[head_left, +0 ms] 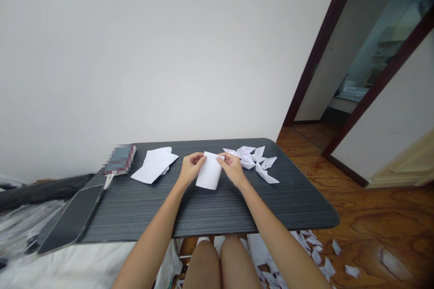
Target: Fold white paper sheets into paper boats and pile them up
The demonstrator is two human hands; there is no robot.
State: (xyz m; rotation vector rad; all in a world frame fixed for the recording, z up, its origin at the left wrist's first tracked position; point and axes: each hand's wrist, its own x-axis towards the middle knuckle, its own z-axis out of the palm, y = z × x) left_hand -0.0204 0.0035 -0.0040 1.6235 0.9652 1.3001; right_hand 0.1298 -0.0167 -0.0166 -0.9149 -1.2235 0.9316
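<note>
A small white sheet of paper (pixel 209 174), seemingly folded over, is held upright-to-tilted above the dark table. My left hand (pixel 191 167) pinches its upper left corner between thumb and fingers. At the upper right corner, my right hand (pixel 232 166) grips it the same way, thumb in front. Just beyond the right hand lies a loose group of folded white paper pieces (pixel 248 158). To the left of my left hand rests a stack of flat white paper sheets (pixel 154 165), slightly fanned out.
The dark wood-grain table (pixel 217 216) stands against a white wall. On its left are a blurred-out item (pixel 118 159) and a tablet-like device (pixel 73 219) over the edge. Many folded papers (pixel 317 253) lie on the floor below. A doorway opens at right.
</note>
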